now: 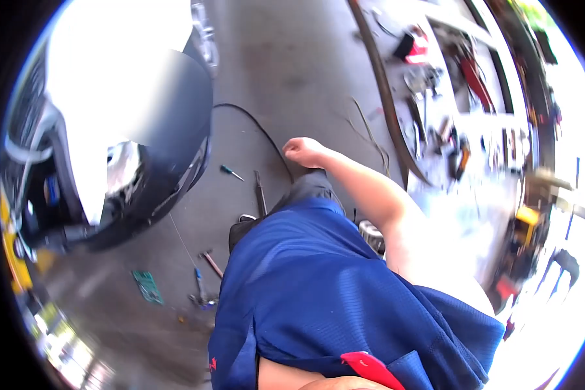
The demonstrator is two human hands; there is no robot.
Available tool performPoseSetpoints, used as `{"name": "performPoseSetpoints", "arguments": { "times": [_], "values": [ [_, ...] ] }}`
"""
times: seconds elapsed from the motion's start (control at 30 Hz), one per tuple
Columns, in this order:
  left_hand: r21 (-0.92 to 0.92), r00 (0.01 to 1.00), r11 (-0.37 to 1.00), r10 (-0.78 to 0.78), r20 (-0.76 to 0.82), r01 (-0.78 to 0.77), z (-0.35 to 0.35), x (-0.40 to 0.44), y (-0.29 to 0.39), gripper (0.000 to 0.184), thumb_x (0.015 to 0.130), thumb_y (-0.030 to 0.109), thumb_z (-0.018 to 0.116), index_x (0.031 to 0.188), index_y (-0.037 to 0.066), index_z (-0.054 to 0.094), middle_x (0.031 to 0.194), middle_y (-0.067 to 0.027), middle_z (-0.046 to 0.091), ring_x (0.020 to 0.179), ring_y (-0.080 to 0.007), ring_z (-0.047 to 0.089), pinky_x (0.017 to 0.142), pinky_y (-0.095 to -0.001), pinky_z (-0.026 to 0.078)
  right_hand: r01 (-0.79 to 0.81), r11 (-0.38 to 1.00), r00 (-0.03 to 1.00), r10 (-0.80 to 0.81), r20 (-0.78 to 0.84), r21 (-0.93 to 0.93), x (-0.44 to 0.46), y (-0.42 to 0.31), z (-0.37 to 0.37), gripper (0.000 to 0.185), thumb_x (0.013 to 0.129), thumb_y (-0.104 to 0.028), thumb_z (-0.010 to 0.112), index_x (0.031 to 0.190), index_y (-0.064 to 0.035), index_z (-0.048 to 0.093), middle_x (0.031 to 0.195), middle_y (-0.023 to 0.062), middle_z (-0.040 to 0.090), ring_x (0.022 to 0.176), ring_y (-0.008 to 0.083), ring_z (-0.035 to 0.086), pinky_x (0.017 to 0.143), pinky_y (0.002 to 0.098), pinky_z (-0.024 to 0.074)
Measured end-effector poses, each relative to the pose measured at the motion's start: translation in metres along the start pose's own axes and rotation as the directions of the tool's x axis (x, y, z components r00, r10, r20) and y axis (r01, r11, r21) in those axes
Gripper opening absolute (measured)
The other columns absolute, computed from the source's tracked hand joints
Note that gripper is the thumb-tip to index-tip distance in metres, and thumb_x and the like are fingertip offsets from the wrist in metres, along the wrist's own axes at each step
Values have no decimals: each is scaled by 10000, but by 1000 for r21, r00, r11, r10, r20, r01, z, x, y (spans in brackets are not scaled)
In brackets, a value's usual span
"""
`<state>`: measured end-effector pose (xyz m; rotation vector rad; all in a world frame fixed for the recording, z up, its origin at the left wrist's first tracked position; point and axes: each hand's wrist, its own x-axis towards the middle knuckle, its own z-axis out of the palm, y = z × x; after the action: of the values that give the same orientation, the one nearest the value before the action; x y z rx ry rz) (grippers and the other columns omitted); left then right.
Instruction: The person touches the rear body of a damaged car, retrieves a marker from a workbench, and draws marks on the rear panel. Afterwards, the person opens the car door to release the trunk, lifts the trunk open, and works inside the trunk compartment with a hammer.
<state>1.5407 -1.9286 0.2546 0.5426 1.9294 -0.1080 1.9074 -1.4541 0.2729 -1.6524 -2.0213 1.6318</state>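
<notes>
My right hand (303,152) hangs in front of my body with its fingers curled in. Nothing shows sticking out of it. Below it are my dark trousers and the grey floor (292,71), with a black hose or cable (257,123) running close by. A green-handled screwdriver (231,172) and a long thin bar tool (260,194) lie on the floor to the left of the hand. My left hand is out of view.
A dark car with a wheel (123,168) partly showing stands at left. On the floor lie a hammer (211,263), a blue-handled tool (199,283) and a green tray-like object (147,286). At right, a workbench (478,188) carries several tools, partly washed out by glare.
</notes>
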Motion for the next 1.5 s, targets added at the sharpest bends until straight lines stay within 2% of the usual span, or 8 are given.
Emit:
{"name": "performPoseSetpoints", "arguments": {
  "times": [0.23,0.33,0.43,0.47,0.67,0.73,1.33,1.5],
  "values": [
    [139,971,963,237,-14,-233,-99,45,84,204,952,135,397,907,72,586,764,-35,607,565,-134,527,491,-290,415,-519,852,851,523,-54,64,-101,122,7,344,776,-231,577,1067,-79,682,931,147,697,787,249,686,735,361,549],
    [-492,952,820,199,-232,-292,-149,61,168,198,973,140,392,962,75,579,760,-6,585,571,-95,505,471,-239,387,-633,774,760,626,-175,17,-152,228,4,322,776,-217,579,1006,-25,697,845,155,701,728,264,683,688,372,547],
    [-590,928,755,67,-367,-287,-165,41,289,384,1028,284,347,1277,26,484,1186,-148,607,1017,-221,603,903,-359,478,-769,613,609,789,-81,182,-175,273,-19,309,771,-199,564,976,-10,696,784,153,689,689,255,673,665,370,546],
    [-609,928,735,74,-366,-299,-158,47,320,320,998,171,388,1258,18,496,1178,-155,614,952,-222,629,830,-330,510,-750,643,638,765,-87,154,-167,293,-26,313,777,-218,579,978,-9,695,766,142,685,708,235,673,664,352,538],
    [-266,955,959,167,246,-99,-39,90,436,331,885,59,540,1211,0,543,1118,-133,646,915,-196,642,798,-273,504,-497,653,715,682,-157,572,-63,327,-72,292,825,-214,587,1002,1,675,853,148,686,813,205,665,749,318,517],
    [308,872,824,395,290,-476,1,82,508,272,909,68,513,1163,-11,574,1105,-120,653,940,-196,638,842,-295,500,-371,625,787,605,-125,687,-28,278,-125,300,856,-192,581,1071,5,651,870,99,679,781,154,640,718,291,508],
    [196,796,857,326,510,-477,127,338,725,213,924,-1,461,1101,6,578,1004,-87,646,875,-143,600,867,-289,488,-426,264,649,756,89,865,260,498,-43,355,851,-159,572,1180,-30,603,892,64,643,747,135,594,632,288,484],
    [274,858,847,333,392,-455,88,415,754,195,940,30,466,1095,8,582,1034,-93,654,890,-155,619,852,-294,489,-581,409,594,804,23,704,354,578,36,447,847,-175,596,1270,-36,553,930,84,646,776,159,606,653,302,493]
  ]
}}
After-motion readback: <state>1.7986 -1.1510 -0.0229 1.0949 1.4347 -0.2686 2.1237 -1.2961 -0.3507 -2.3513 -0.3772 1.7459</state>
